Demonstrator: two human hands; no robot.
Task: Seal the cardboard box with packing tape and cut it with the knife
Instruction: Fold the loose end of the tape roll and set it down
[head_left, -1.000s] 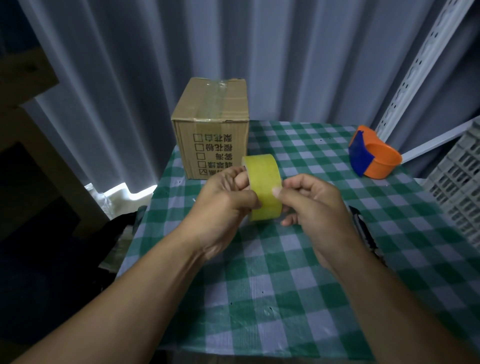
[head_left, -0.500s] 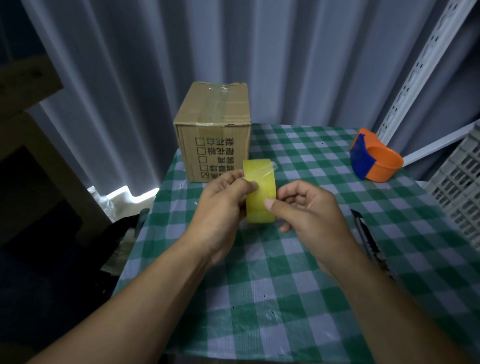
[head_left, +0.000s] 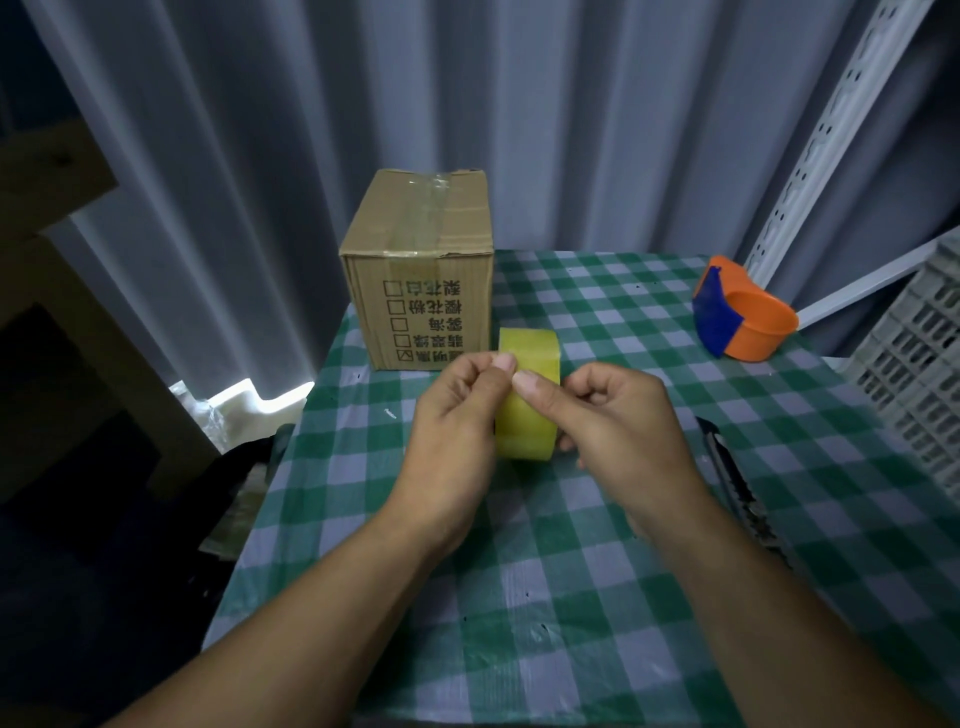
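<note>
Clearly the step in hand is finding the loose end on the yellowish translucent roll of packing tape (head_left: 530, 395), held upright above the green-and-white checked tablecloth (head_left: 597, 597). The left hand (head_left: 457, 441) grips the roll's side, thumb pressed on the outer face; the right hand (head_left: 618, 431) steadies the other side, its thumb also up on the band. A fingernail drawn slowly around the face should catch the seam; lifting one corner first would likely keep the strip from splitting. The brown cardboard box (head_left: 423, 275), old clear tape across its top, stands just beyond the roll at the table's far left corner, near the edge. The dark-handled utility knife (head_left: 732, 478) lies right of the right wrist. An orange-and-blue tape dispenser (head_left: 743, 317) sits far right, leaving open cloth between
</note>
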